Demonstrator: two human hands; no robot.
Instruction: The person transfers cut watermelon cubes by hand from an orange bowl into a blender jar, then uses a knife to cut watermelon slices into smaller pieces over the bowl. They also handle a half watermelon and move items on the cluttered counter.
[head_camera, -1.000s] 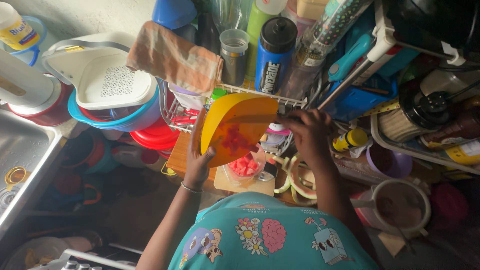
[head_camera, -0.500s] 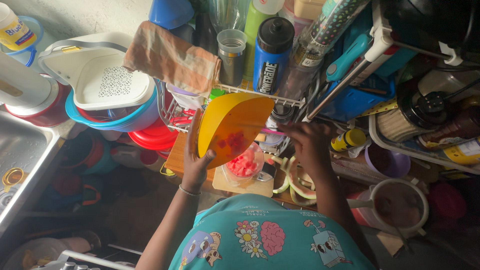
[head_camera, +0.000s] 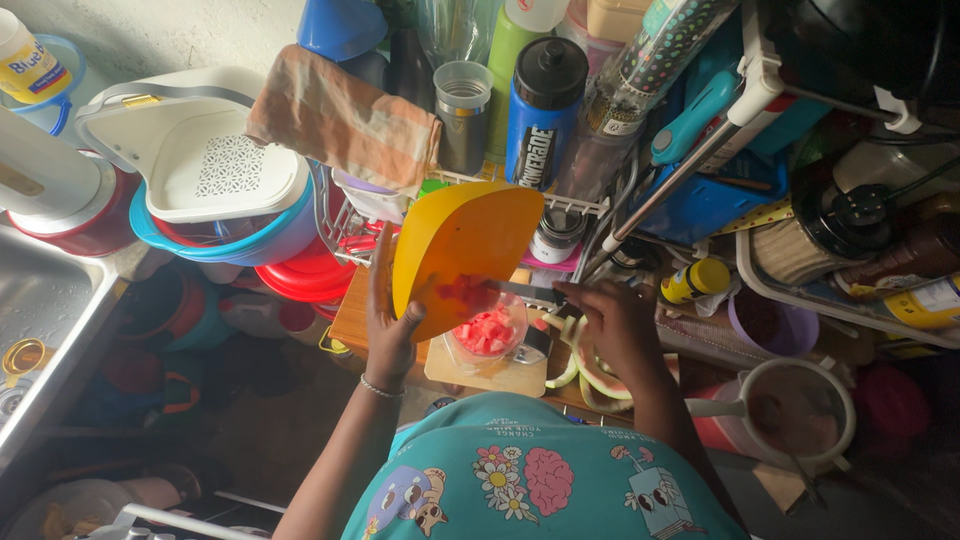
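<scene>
Left hand (head_camera: 388, 325) clamps the bent yellow cutting mat (head_camera: 462, 250) by its lower edge, at 7 o'clock of the sheet; right hand (head_camera: 612, 318) is closed on a knife (head_camera: 525, 291), blade across the mat's lip. Head view: mat looks thin, floppy, likely wet and slippery, best pinched at the fold. Below, at 6 o'clock, a clear cup (head_camera: 488, 333) holds red watermelon cubes; rinds (head_camera: 590, 368) lie at 4 o'clock.

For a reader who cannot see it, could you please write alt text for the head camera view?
Seen from above, a person's left hand tilts a bent yellow cutting mat over a clear cup of red fruit cubes, while the right hand holds a knife against the mat's lower edge. Melon rinds, a crowded dish rack and a sink surround them.
</scene>
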